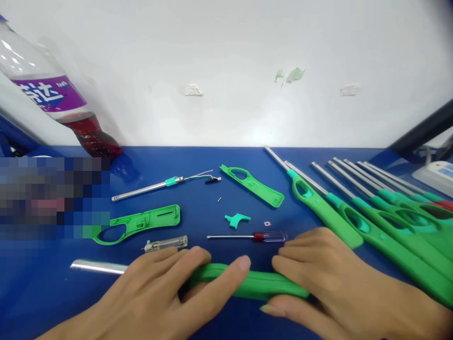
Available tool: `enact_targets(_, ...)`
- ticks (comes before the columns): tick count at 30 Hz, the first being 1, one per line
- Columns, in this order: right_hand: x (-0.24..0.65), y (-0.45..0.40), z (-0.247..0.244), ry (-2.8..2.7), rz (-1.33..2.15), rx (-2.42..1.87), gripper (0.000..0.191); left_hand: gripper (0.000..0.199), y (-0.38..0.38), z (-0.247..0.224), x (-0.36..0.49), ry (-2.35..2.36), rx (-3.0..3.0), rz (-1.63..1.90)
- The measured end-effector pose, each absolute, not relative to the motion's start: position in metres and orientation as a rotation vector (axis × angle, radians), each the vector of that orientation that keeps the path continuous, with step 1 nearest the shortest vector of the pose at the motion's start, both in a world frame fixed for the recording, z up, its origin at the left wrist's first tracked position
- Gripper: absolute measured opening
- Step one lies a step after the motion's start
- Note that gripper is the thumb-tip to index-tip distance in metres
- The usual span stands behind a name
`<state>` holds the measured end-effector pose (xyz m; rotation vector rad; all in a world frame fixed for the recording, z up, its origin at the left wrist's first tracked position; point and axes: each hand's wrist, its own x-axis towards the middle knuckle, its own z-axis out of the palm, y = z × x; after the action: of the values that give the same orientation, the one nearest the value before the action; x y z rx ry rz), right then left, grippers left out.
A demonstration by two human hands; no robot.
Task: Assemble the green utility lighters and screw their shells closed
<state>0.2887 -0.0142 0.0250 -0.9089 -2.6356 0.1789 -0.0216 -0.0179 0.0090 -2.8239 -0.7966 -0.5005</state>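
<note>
A green long-neck lighter (262, 283) lies sideways between my hands, its metal tube pointing left. My left hand (159, 288) is closed around its front part by the finger loop. At the other end, my right hand (325, 278) grips the butt of the handle between thumb and fingers. Just beyond them are a small screwdriver (262, 236) with a red and clear handle and a clear fuel tank (168, 243). Two green half shells (152, 218), a teal trigger (238, 220) and a metal tube with wires (145, 190) lie farther back.
Several assembled green lighters (371, 222) lie in a row at the right. A tiny pin (219, 199) and a small pale piece (267, 223) rest mid-table. A drink bottle (53, 94) stands at the back left, before a white wall (230, 56). A white device (437, 174) sits far right.
</note>
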Motion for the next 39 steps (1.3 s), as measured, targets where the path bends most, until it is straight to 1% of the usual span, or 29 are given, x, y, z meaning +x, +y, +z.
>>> enact_targets(2, 0.289, -0.015, 0.024, -2.656, 0.172, -0.899, 0.063, 0.058, -0.018, 0.006, -0.019, -0.758, -2.801, -0.569)
enact_targets(4, 0.289, -0.015, 0.024, -2.652, 0.13, -0.903, 0.065, 0.055, -0.018, 0.001, -0.018, -0.733, -2.741, -0.616)
enact_targets(6, 0.289, -0.014, 0.024, -2.637, 0.075, -0.914, 0.066, 0.054, -0.017, -0.002, -0.017, -0.733, -2.764, -0.522)
enact_targets(10, 0.292, -0.008, 0.026, -2.593, 0.011, -0.926, 0.064, 0.043, -0.011, 0.005, -0.012, -0.696, -2.808, -0.583)
enact_targets(12, 0.294, -0.004, 0.026, -2.52, -0.024, -0.954, 0.053, 0.041, -0.009, 0.011, -0.009, -0.71, -2.798, -0.592)
enact_targets(15, 0.296, 0.0, 0.023, -2.369, -0.146, -1.015, 0.028, 0.038, -0.009, 0.015, -0.006, -0.725, -2.767, -0.603)
enact_targets(17, 0.298, 0.001, 0.02, -2.34, -0.195, -1.045, 0.019, 0.036, -0.01, 0.014, -0.006, -0.721, -2.759, -0.614)
enact_targets(22, 0.299, 0.004, 0.014, -2.449, -0.139, -1.147, 0.02, 0.039, -0.008, 0.015, -0.002, -0.728, -2.74, -0.601)
enact_targets(26, 0.299, 0.005, 0.013, -2.489, -0.145, -1.127, 0.019, 0.043, -0.007, 0.018, 0.001, -0.743, -2.738, -0.59)
enact_targets(32, 0.297, 0.005, 0.016, -2.413, -0.226, -1.068, 0.015, 0.043, -0.011, 0.018, -0.002, -0.729, -2.741, -0.638)
enact_targets(35, 0.299, 0.006, 0.018, -2.343, -0.265, -1.131, 0.015, 0.045, -0.01, 0.018, -0.002, -0.726, -2.737, -0.62)
enact_targets(39, 0.303, 0.007, 0.018, -2.283, -0.413, -1.229, 0.015, 0.043, -0.008, 0.019, 0.0, -0.736, -2.753, -0.608)
